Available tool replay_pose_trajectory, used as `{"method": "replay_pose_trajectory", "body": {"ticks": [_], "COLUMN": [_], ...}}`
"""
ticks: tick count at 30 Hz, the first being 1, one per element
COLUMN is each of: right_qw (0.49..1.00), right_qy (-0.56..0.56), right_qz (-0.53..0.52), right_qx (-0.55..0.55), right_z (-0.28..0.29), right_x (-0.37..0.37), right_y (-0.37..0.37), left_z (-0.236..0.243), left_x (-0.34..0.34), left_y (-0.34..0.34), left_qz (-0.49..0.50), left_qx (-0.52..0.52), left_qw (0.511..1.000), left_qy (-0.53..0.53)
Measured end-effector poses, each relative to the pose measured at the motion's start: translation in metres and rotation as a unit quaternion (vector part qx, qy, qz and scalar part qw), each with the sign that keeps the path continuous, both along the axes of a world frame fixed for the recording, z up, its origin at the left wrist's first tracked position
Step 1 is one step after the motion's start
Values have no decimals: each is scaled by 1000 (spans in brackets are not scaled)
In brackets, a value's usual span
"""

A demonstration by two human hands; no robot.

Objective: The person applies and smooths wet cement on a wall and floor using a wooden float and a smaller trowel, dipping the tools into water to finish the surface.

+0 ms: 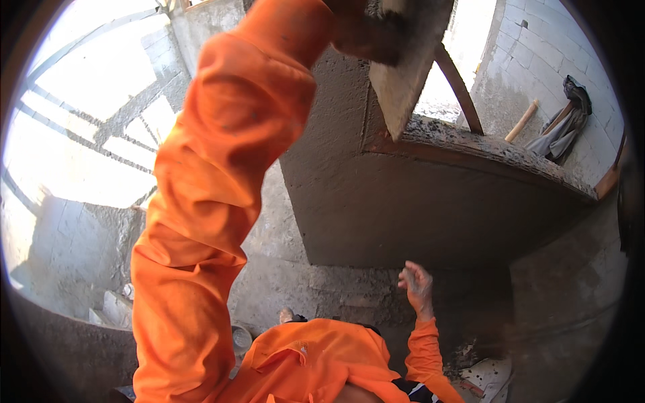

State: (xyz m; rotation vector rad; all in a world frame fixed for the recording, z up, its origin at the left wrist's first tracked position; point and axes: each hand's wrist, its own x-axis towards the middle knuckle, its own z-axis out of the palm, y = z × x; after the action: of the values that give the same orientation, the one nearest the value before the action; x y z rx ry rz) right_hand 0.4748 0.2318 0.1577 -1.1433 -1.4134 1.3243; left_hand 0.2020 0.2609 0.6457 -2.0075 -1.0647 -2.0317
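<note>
My left arm in an orange sleeve reaches up across the view. At the top edge my left hand (366, 33), dark and partly cut off, is closed on a plastering float (398, 94). The float's flat, worn board lies against or close to the grey plastered wall (403, 201), beside the corner of a window opening. Whether it touches the wall I cannot tell. Lower down, my right hand (418, 287) hangs in front of the wall's bottom edge. Its fingers are loosely bent and apart, with nothing visible in them.
A rough, mortar-strewn sill (497, 144) runs along the opening. Beyond it, a wooden stick (522, 121) and a dark cloth (570, 121) are by a block wall (537, 47). A bucket (240, 339) stands low near my body. Rubble (117, 309) lies at the left.
</note>
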Motion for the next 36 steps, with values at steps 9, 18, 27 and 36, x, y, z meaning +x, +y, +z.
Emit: {"method": "replay_pose_trajectory", "body": {"ticks": [9, 18, 27, 36], "right_qw": [898, 852, 850, 827], "right_qy": [-222, -250, -222, -201], "right_qz": [-76, -153, -179, -198], "right_qx": [372, 434, 442, 485], "right_z": [233, 176, 168, 175], "right_x": [-140, -179, -186, -191], "right_y": [40, 76, 75, 87], "left_z": [-111, -146, -146, -132], "left_x": [-14, -33, -32, -37], "left_y": [63, 88, 79, 94], "left_qz": [-30, -112, -164, -74], "left_qx": [-23, -121, -166, -48], "left_qw": [999, 986, 970, 996], "left_qy": [16, -32, -72, -17]}}
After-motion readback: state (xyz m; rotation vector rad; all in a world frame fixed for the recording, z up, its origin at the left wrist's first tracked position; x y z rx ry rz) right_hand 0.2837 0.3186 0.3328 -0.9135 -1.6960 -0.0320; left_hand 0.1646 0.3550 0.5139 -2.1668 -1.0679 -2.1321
